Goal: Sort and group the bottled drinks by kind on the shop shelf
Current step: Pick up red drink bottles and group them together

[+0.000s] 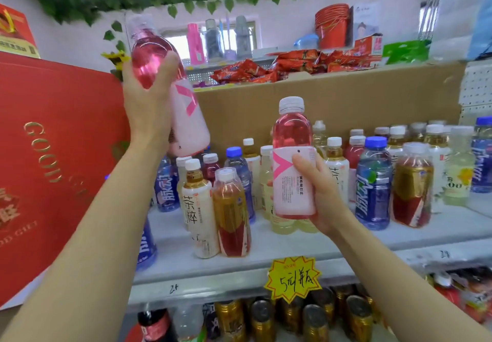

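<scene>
My left hand [149, 102] grips a pink drink bottle [186, 112] with a pale pink label, raised and tilted left above the shelf. My right hand [319, 195] holds a second, matching pink bottle [291, 139] upright over the middle of the white shelf [306, 245]. Mixed bottles stand on that shelf: a white-labelled tea bottle [198, 208], an amber bottle with a red and gold label [231, 213], a blue sports drink [372, 184], another red and gold bottle [412, 184] and pale yellow bottles [458, 166] at the right.
A large red gift box [53, 155] leans at the left, close to my left arm. A cardboard box [346, 96] stands behind the bottles. A yellow price tag [292, 277] hangs on the shelf edge. Gold-capped cans [314, 320] fill the shelf below.
</scene>
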A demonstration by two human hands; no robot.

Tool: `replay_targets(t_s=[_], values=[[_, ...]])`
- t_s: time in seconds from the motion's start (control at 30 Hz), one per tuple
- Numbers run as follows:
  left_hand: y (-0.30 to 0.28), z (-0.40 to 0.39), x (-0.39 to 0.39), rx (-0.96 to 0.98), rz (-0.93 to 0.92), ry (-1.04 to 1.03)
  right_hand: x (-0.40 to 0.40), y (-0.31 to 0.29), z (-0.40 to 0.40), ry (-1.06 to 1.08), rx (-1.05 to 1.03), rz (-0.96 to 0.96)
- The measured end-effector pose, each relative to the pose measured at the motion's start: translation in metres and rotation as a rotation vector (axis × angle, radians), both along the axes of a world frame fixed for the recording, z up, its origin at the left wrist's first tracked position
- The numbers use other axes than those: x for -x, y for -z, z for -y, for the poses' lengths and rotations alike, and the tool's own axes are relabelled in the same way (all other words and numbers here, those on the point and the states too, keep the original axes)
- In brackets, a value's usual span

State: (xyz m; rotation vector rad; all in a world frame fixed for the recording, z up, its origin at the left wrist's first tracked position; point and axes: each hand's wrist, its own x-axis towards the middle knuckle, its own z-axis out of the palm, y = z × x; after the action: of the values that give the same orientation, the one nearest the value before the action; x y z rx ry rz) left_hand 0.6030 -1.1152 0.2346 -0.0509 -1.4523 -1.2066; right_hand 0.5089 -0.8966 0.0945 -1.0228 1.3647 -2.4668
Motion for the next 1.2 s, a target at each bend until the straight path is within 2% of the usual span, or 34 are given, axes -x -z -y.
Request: replay_targets(t_s=[0.1, 0.2, 0.3, 0.47, 0.67, 0.87, 1.0, 1.1, 1.2], values=[[0.028, -0.048, 0.001, -0.006, 0.068, 0.248, -0.009, 0.007, -0.014, 0.02, 0.021, 0.036], [0.069, -0.088, 0.015, -0.123, 0.155, 0.456, -0.015, 0.017, -0.035, 0.042, 0.062, 0.063], [0.106, -0.124, 0.029, -0.216, 0.259, 0.583, -0.019, 0.028, -0.069, 0.046, 0.103, 0.139], [0.14, -0.195, 0.046, -0.266, 0.296, 0.76, -0.026, 0.042, -0.152, 0.069, 0.121, 0.234], [0.17, -0.309, 0.081, -0.263, 0.414, 0.882, -0.026, 0.055, -0.278, 0.206, 0.127, 0.299], [0.193, -0.422, 0.108, -0.271, 0.394, 0.972, -0.02, 0.066, -0.398, 0.292, 0.084, 0.275], [0.199, -0.486, 0.125, -0.267, 0.396, 1.026, -0.013, 0.074, -0.455, 0.369, 0.069, 0.333], [0.198, -0.526, 0.146, -0.252, 0.402, 1.072, 0.004, 0.08, -0.485, 0.516, 0.006, 0.284], [0.199, -0.561, 0.172, -0.229, 0.425, 1.079, 0.028, 0.086, -0.51, 0.576, -0.002, 0.264]])
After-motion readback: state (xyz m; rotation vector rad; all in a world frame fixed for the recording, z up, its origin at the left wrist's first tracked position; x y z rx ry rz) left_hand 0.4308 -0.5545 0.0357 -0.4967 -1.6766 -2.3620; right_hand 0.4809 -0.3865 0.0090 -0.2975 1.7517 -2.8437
